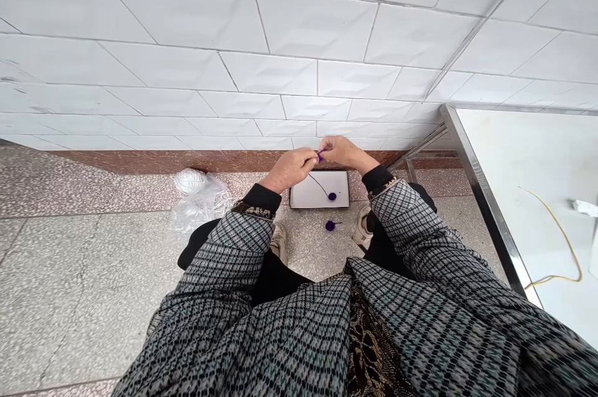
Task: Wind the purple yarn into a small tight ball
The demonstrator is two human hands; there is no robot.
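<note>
My left hand (293, 167) and my right hand (342, 152) meet in front of me, fingers pinched around a small piece of purple yarn (320, 156). Both hands are closed on it; its exact shape is too small to make out. A dark strand (319, 185) runs down from my fingers to a purple yarn ball (332, 196). That ball lies in a shallow white box (306, 197) with dark edges, below my hands. On the floor nearer to me sits another small purple piece (330, 225) with a short tail.
Left on the floor are a white yarn ball (190, 181) and a clear plastic bag (199, 210) with white yarn. My shoes (362, 229) flank the purple piece. A tiled wall (299, 76) rises ahead. At right stands a metal-edged white table (509, 154) bearing a yellow cord (563, 235).
</note>
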